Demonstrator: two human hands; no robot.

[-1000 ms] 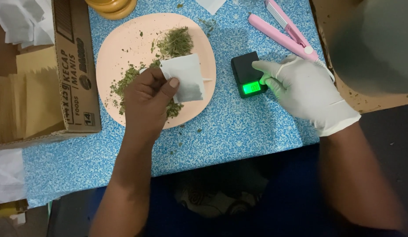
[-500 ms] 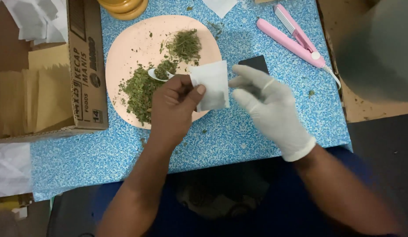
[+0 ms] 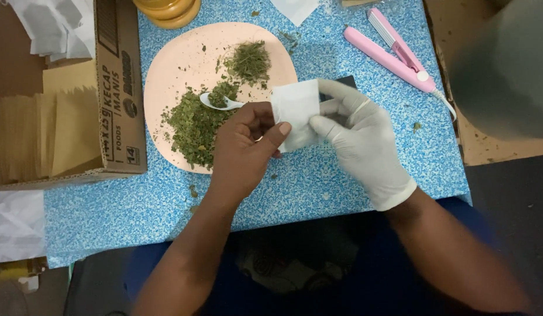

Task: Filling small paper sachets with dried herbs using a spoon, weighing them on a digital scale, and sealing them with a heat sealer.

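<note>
Over the middle of the blue speckled tabletop point(image 3: 137, 216), the bare left hand point(image 3: 242, 146) and gloved right hand point(image 3: 359, 140) both pinch a small white paper bag point(image 3: 295, 111); the left also grips a white spoon point(image 3: 216, 103). Behind them sits a pale plate point(image 3: 178, 64) of dried green leaves point(image 3: 192, 126). A cardboard box point(image 3: 116, 88) stands at the left edge, and a pink sealer point(image 3: 394, 50) lies near the far right corner.

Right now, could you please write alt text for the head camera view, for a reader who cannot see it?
Two hands hold a small white paper bag over a blue speckled table: the bare left hand also holds a white spoon of dried green leaves over a pale pink plate, the right hand wears a white glove.
</note>
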